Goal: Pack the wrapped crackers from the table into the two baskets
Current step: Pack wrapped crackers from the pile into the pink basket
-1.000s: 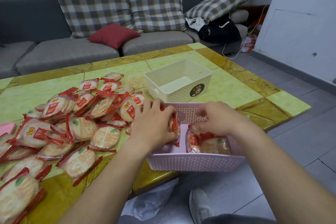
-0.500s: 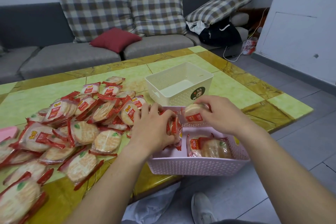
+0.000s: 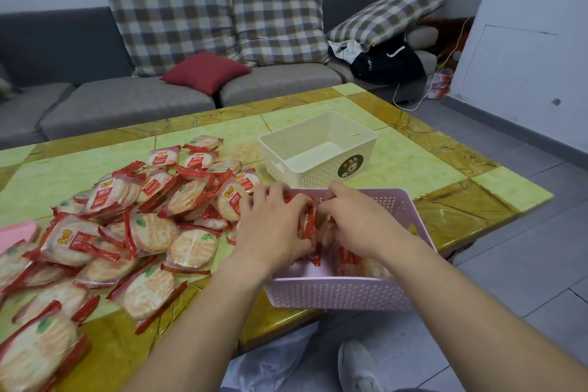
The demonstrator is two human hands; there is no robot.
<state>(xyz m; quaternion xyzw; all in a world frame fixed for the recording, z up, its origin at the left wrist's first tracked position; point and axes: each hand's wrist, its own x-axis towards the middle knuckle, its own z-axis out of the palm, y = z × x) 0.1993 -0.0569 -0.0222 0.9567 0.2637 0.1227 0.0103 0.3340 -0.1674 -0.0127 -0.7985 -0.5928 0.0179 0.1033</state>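
A left hand (image 3: 273,226) and a right hand (image 3: 359,227) were brought together over the left part of a pale pink perforated plastic basket (image 3: 343,294), which was set at the near edge of a glossy green and amber stone-patterned table (image 3: 413,165). Between the two hands, a short row of upright packets (image 3: 307,223), round crackers sealed in clear and red wrappers, was held on edge inside the pink basket. The left hand's fingers were curled round the row's left side, and the right hand's fingers were curled against its right side, so that the row was gripped from both sides. A few flat packets (image 3: 353,259) were seen lying on the basket's floor beneath the right wrist.

A cream perforated plastic basket (image 3: 318,119) bearing a round dark sticker (image 3: 350,165) was placed just beyond the pink one. Whether the two touched could not be told.

A loose heap of wrapped crackers (image 3: 143,216) was spread over the left half of the table, its nearest packets lying just beside the left hand. A flat pink object (image 3: 17,231) was cut off at the left edge.

Behind the table, a grey fabric sofa (image 3: 127,99) was set with checked cushions (image 3: 171,19), a small red cushion (image 3: 206,71) and a black bag (image 3: 388,64). A white shoe (image 3: 356,366) was visible on the grey tiled floor.
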